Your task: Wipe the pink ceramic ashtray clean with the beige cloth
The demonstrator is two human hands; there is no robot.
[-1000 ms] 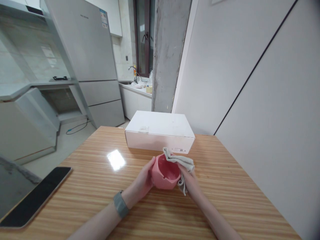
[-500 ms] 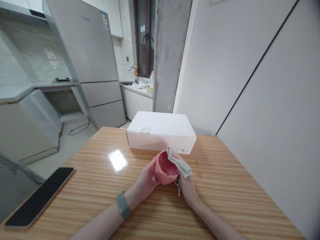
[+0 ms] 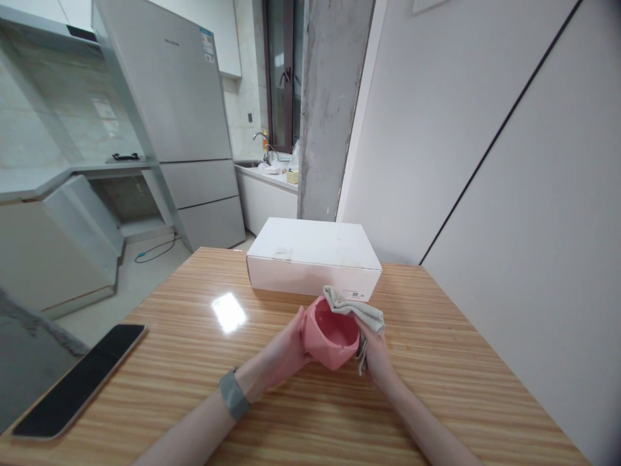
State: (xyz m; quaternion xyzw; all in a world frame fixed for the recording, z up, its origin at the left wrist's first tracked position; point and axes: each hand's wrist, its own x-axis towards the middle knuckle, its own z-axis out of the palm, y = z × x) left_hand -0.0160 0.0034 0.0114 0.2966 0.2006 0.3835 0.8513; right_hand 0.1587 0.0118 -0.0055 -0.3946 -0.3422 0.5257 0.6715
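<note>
A pink faceted pot point(image 3: 330, 346) is tilted above the table, its opening facing up and toward me. My left hand point(image 3: 286, 349) is closed around its left side. On the pot's right, my right hand point(image 3: 376, 349) grips a light grey cloth point(image 3: 361, 314), which lies over the far right rim and presses against the wall there. One end of the cloth dangles below the right fingers. Part of the pot's interior shows and looks bare. The right fingertips are partly hidden by the cloth.
Behind the pot stands a white cardboard box point(image 3: 313, 243) on the wood-grain table point(image 3: 436, 382). A black flat slab point(image 3: 80, 382) lies at the left edge. Beyond are a fridge point(image 3: 169, 97), a concrete column point(image 3: 332, 110) and a white wall point(image 3: 475, 97) on the right.
The pot, the cloth and both hands have shifted slightly right and toward me. The pot has turned a little, and the cloth lies more sideways across the rim.
</note>
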